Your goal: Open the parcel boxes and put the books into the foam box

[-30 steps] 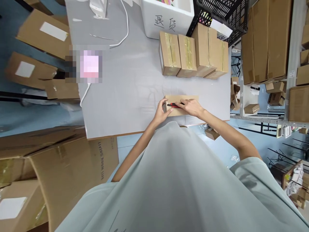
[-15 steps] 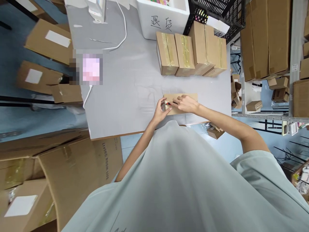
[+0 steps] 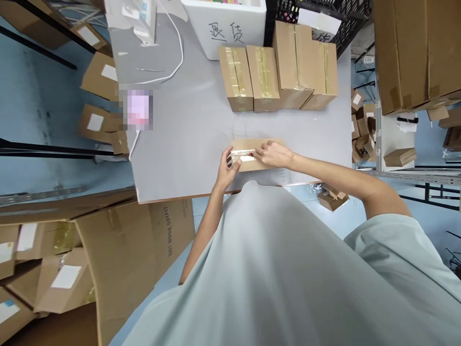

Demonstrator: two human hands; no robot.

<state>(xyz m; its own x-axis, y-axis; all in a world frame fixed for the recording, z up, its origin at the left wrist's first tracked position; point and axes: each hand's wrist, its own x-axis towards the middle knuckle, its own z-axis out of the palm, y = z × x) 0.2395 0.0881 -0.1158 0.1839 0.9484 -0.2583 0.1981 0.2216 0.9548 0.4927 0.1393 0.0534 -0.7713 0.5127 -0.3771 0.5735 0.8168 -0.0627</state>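
A small cardboard carton (image 3: 245, 166) lies on the grey table close to my body, with shiny clear tape along its upper face. Its left end is gripped by my left hand (image 3: 226, 169), thumb at the near side and fingers at the far side. My right hand (image 3: 273, 154) is closed over the carton's middle, on the tape line. From its fingertips a bit of red shows, the tip of what looks like a box cutter (image 3: 251, 154); most of it is hidden in the hand.
Several taped cartons (image 3: 236, 79) stand in a row behind the work spot. Further back are a white foam box (image 3: 226, 33) and a black crate (image 3: 353, 21). A white cable (image 3: 181, 48) lies at left. A large open carton (image 3: 126, 254) stands beside the table (image 3: 180, 158).
My right hand with the box cutter has slid rightward along the carton's tape line. My left hand keeps its hold at the left end. The camera view has shifted a little.
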